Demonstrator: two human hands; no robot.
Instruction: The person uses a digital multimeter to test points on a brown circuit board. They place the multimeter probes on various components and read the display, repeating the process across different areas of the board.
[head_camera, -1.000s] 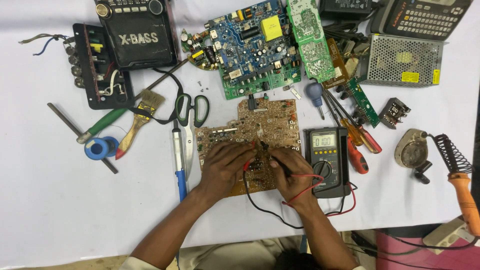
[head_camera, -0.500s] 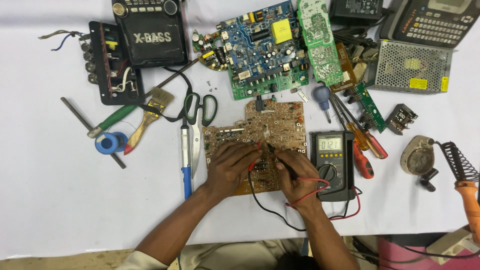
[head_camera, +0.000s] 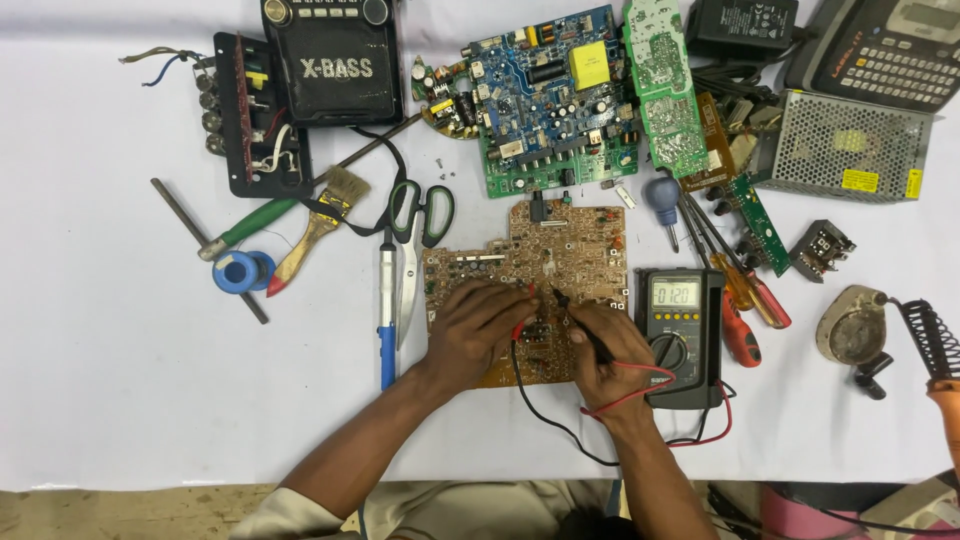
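Brown circuit board (head_camera: 560, 255) beside multimeter (head_camera: 682, 335), scissors (head_camera: 415, 235)

Brown circuit board (head_camera: 560, 255) lying flat, solder side up; red probe (head_camera: 524, 322) and black probe (head_camera: 585, 325) tips touching its centre.

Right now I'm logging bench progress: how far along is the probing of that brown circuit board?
Done: the brown circuit board lies bare on the table and the multimeter is on, its display lit. In hand: the left hand holds the red probe and the right hand the black probe, both tips on the board. Left: nothing shows how many points remain; the soldering iron lies untouched.
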